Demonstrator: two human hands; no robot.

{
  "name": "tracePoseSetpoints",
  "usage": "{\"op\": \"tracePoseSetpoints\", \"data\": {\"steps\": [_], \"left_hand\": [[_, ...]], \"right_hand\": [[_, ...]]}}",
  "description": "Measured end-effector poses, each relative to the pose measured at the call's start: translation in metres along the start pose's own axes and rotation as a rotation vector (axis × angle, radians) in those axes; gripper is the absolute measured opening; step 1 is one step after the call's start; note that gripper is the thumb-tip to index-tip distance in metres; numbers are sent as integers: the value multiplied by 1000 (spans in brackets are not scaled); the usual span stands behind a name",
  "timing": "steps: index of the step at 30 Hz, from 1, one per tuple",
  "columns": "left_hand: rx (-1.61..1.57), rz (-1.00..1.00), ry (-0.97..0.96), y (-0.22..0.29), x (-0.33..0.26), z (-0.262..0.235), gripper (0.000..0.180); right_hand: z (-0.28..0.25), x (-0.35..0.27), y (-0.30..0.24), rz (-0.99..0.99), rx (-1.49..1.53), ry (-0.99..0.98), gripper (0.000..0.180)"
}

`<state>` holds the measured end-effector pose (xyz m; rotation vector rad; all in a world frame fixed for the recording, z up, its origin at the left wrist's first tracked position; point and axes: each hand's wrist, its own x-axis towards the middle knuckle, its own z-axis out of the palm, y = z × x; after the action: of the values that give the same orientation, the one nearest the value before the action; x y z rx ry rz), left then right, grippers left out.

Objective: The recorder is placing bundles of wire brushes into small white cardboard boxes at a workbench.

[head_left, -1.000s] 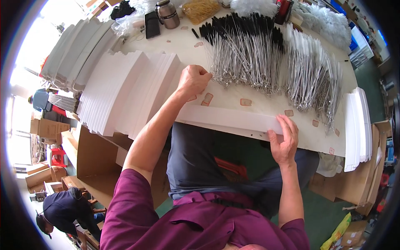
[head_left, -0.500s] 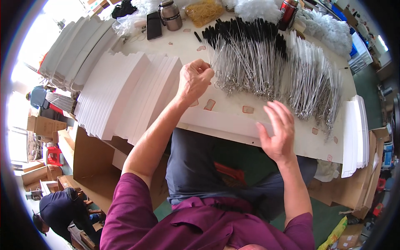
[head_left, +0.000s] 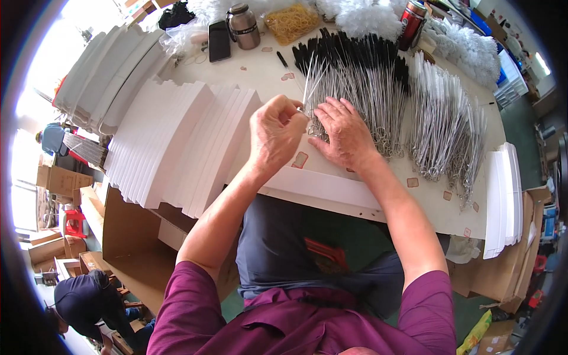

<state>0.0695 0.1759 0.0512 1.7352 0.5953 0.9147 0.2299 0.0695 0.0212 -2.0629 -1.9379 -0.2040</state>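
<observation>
Black-bristled wire brushes (head_left: 370, 77) with looped metal handles lie in a wide pile, loops toward me. At the pile's left edge my left hand (head_left: 277, 133) is closed in a pinch on a thin wire brush (head_left: 306, 89), whose pale stem rises above the fingers; its lower end is hidden. Beside it my right hand (head_left: 344, 131) rests with fingers outstretched at the loop ends of the pile, apparently holding nothing. White-bristled wire brushes (head_left: 441, 118) form a second pile to the right. Between my forearms, a long white carton (head_left: 325, 188) lies along the table's front edge.
Stacked white cartons (head_left: 171, 130) fill the left side, with more white cartons (head_left: 504, 198) at the right edge. Behind stand a steel flask (head_left: 242, 28), a phone (head_left: 219, 42), a bag of rubber bands (head_left: 291, 23) and a red flask (head_left: 412, 25). Another person (head_left: 89, 302) bends at lower left.
My right hand has moved left and away from me, from above the table's front edge to the brush loops beside my left hand. My left hand stays pinched, slightly lower.
</observation>
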Motion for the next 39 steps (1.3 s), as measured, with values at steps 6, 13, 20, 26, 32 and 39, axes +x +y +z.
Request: {"op": "tracePoseSetpoints", "data": {"steps": [6,13,20,26,32,39], "left_hand": [[-123,106,126,43,-6,-43,9],[-179,305,221,101,-22,-76,10],[-192,405,224,148,-31,-112,9],[-229,362,-3,178,-30,-130,11],[-292,288,-198,184,-22,-123,14],[-240,262,-480,205,-16,-58,16]], "right_hand": [[10,-2,2,15,-18,39,65],[4,-3,3,42,61,48,68],[-3,-14,9,41,149,215,60],[-33,-72,45,479,885,309,31],[-111,-136,49,625,1478,342,39],[-164,-129,-27,262,1220,187,34]]}}
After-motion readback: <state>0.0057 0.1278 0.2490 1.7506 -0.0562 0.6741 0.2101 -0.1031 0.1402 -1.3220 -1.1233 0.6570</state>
